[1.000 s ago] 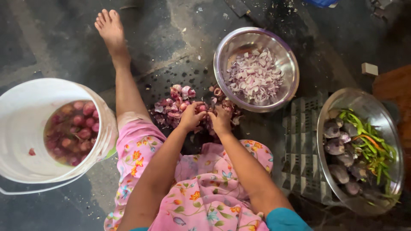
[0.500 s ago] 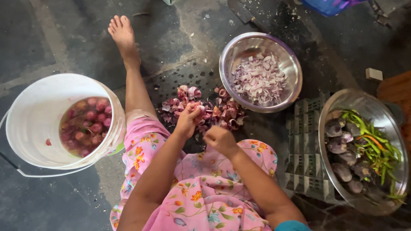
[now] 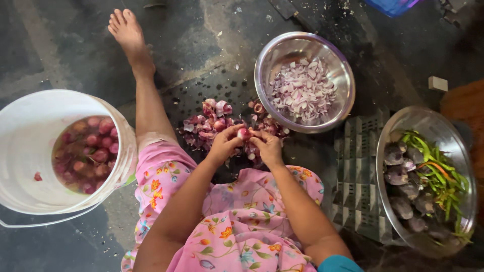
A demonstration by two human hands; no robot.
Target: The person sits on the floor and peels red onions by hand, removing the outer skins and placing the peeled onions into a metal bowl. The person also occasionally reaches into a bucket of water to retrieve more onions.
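- I sit on the dark floor point(image 3: 60, 45) with both hands met just above my lap, over the heap of purple peels point(image 3: 209, 126).
- My left hand point(image 3: 224, 145) and my right hand point(image 3: 267, 146) share one small onion point(image 3: 244, 134); the fingers of each are curled tight round it from either side, thumbs up on top, so neither grip is slack.
- The onion sits between my fingertips, just near of the peel heap and left of the steel bowl point(image 3: 262, 75) that carries the chopped onion pieces point(image 3: 302, 90).
- I judge the step in hand to be skinning: the outer layer looks partly loose, though I cannot tell how much skin is left on the hidden side.
- The next move, as I judge it, calls for a firm pinch of one hand while the other pulls the skin away over the heap.
- Far left stands the white bucket point(image 3: 30, 121) with whole onions point(image 3: 85, 151) soaking in water.
- At the right, a second steel bowl point(image 3: 398, 123) holds dark round vegetables point(image 3: 403, 186) and green chillies point(image 3: 438, 171), well apart from my hands.
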